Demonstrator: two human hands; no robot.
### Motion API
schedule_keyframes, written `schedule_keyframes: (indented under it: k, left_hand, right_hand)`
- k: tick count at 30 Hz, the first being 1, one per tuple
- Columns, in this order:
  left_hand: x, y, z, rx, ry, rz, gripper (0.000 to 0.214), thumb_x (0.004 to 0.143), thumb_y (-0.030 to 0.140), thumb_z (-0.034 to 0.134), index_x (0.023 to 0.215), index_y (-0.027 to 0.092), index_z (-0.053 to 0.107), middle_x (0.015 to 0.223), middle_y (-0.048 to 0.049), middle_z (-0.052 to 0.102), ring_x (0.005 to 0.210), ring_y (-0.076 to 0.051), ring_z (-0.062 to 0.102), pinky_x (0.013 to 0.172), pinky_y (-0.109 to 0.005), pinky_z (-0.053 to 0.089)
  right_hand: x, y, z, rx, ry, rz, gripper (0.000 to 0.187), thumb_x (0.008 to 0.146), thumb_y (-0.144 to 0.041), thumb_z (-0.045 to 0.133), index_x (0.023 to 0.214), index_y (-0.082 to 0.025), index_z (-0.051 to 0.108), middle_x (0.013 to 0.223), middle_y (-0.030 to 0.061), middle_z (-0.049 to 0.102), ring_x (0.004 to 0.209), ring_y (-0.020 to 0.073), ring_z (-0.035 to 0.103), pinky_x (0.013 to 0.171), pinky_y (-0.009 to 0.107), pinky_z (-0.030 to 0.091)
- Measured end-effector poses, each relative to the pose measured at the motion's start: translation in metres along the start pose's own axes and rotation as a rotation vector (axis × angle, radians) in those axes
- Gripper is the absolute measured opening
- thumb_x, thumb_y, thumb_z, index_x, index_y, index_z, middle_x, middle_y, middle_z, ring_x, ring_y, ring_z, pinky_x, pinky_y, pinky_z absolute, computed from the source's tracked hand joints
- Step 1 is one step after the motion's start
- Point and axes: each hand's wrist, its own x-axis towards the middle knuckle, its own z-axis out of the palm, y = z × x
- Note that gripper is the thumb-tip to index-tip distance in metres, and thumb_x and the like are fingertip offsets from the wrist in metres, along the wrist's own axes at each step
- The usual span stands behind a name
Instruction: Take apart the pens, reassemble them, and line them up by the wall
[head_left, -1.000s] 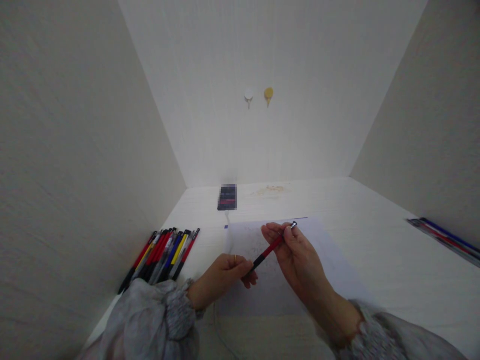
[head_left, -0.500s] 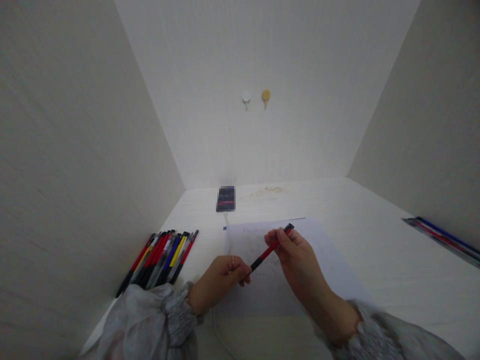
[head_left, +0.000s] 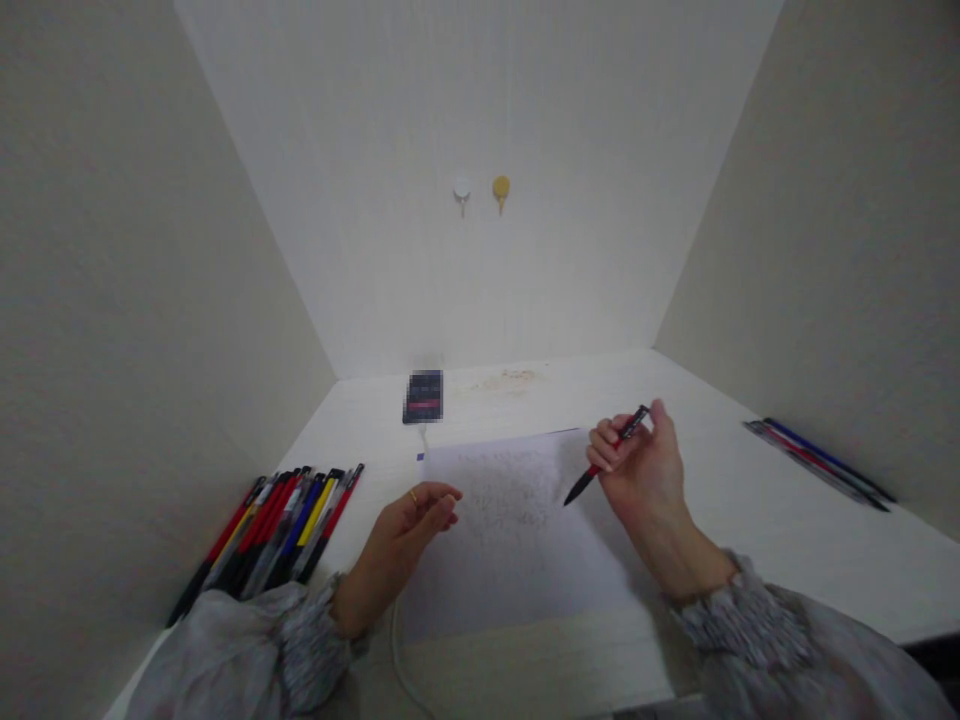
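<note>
My right hand [head_left: 643, 465] holds a red and black pen [head_left: 592, 472] between curled fingers and palm, above the right side of a paper sheet. The pen's dark tip points down to the left and is off the paper; my thumb stands up near its top end. My left hand [head_left: 409, 535], with a ring on one finger, hovers over the left edge of the white paper [head_left: 517, 590]. Its thumb lies close against the bent fingers, and nothing shows in them. Faint grey scribbles cover the paper's upper middle.
A row of several red, yellow, blue and black pens [head_left: 274, 520] lies at the left wall. A few more pens [head_left: 817, 462] lie along the right wall. A dark phone-like object [head_left: 424, 397] with a white cable [head_left: 397, 650] is at the back. Two hooks [head_left: 501, 188] are on the back wall.
My left hand has let go of the pen's lower end and drawn away to the left. My right hand has carried the pen to the right, and the view has shifted slightly.
</note>
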Motion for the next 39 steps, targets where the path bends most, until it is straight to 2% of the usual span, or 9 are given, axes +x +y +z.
schedule_keyframes:
  k: [2,6,13,20,29,31,34,36,39]
  left_hand:
    - [0.000,0.000,0.001,0.019,-0.017,-0.013,0.018,0.068,0.032,0.054,0.079,0.018,0.060,0.064,-0.0003,0.059,0.064,-0.014,0.055,0.062,-0.023,0.042]
    - [0.001,-0.006,0.001,0.022,-0.065,0.013,0.016,0.067,0.029,0.056,0.079,0.019,0.060,0.072,-0.0013,0.060,0.065,-0.014,0.055,0.063,-0.024,0.043]
    - [0.002,-0.012,-0.003,0.056,-0.075,0.020,0.015,0.067,0.029,0.057,0.078,0.021,0.061,0.082,-0.0016,0.061,0.068,-0.014,0.056,0.064,-0.023,0.044]
    - [0.002,-0.010,-0.002,0.124,-0.107,0.020,0.019,0.068,0.033,0.054,0.079,0.019,0.060,0.083,-0.0031,0.061,0.068,-0.015,0.056,0.065,-0.026,0.046]
    - [0.001,-0.006,-0.002,0.178,-0.121,0.004,0.019,0.068,0.034,0.052,0.078,0.020,0.059,0.077,-0.0015,0.060,0.068,-0.015,0.056,0.066,-0.026,0.045]
    - [0.001,-0.006,-0.002,0.182,-0.127,0.010,0.019,0.069,0.034,0.051,0.079,0.019,0.059,0.077,-0.0016,0.060,0.068,-0.015,0.056,0.066,-0.026,0.045]
    - [0.001,-0.008,-0.001,0.169,-0.133,0.014,0.019,0.070,0.033,0.051,0.079,0.019,0.058,0.079,-0.0016,0.060,0.067,-0.014,0.056,0.066,-0.026,0.045]
    - [0.002,-0.008,-0.001,0.157,-0.140,0.014,0.018,0.070,0.033,0.051,0.079,0.019,0.058,0.080,-0.0015,0.060,0.067,-0.014,0.055,0.066,-0.025,0.045]
    - [0.002,-0.008,-0.001,0.154,-0.150,0.019,0.018,0.071,0.033,0.050,0.079,0.019,0.058,0.079,-0.0010,0.060,0.067,-0.014,0.055,0.065,-0.025,0.045]
  right_hand:
    - [0.007,-0.021,-0.012,0.015,-0.037,-0.011,0.034,0.068,-0.047,0.042,0.050,-0.019,0.044,0.044,-0.0057,0.034,0.032,0.0043,0.026,0.031,0.019,0.017]
    - [0.009,-0.053,-0.027,0.057,-0.076,-0.110,0.025,0.066,-0.040,0.040,0.054,-0.020,0.047,0.046,-0.0062,0.032,0.032,0.0043,0.021,0.032,0.020,0.014]
    - [0.001,-0.084,-0.030,0.086,-0.098,-0.290,0.024,0.067,-0.038,0.037,0.056,-0.020,0.048,0.047,-0.0057,0.033,0.033,0.0041,0.023,0.033,0.020,0.018]
    - [-0.002,-0.081,-0.026,0.067,-0.133,-0.294,0.027,0.069,-0.037,0.035,0.057,-0.018,0.051,0.041,-0.0063,0.031,0.029,0.0044,0.020,0.030,0.019,0.014]
    - [0.001,-0.081,-0.028,0.101,-0.147,-0.277,0.039,0.070,-0.049,0.039,0.050,-0.017,0.049,0.047,-0.0042,0.040,0.031,0.0031,0.026,0.030,0.018,0.022]
    - [0.002,-0.076,-0.026,0.029,-0.167,-0.289,0.038,0.071,-0.038,0.046,0.041,-0.016,0.044,0.054,-0.0018,0.049,0.032,0.0014,0.028,0.031,0.017,0.025]
    - [0.004,-0.064,-0.023,-0.177,-0.194,-0.331,0.038,0.073,-0.025,0.044,0.037,-0.015,0.045,0.070,0.0030,0.058,0.047,0.0046,0.047,0.045,0.018,0.037]
    - [0.003,-0.055,-0.021,-0.358,-0.211,-0.316,0.043,0.079,-0.035,0.035,0.047,-0.015,0.056,0.069,0.0055,0.060,0.062,0.0110,0.054,0.057,0.023,0.042]
    - [-0.001,-0.045,-0.021,-0.655,-0.243,-0.177,0.054,0.081,-0.047,0.022,0.070,-0.013,0.063,0.052,0.0038,0.057,0.058,0.0143,0.055,0.060,0.028,0.042]
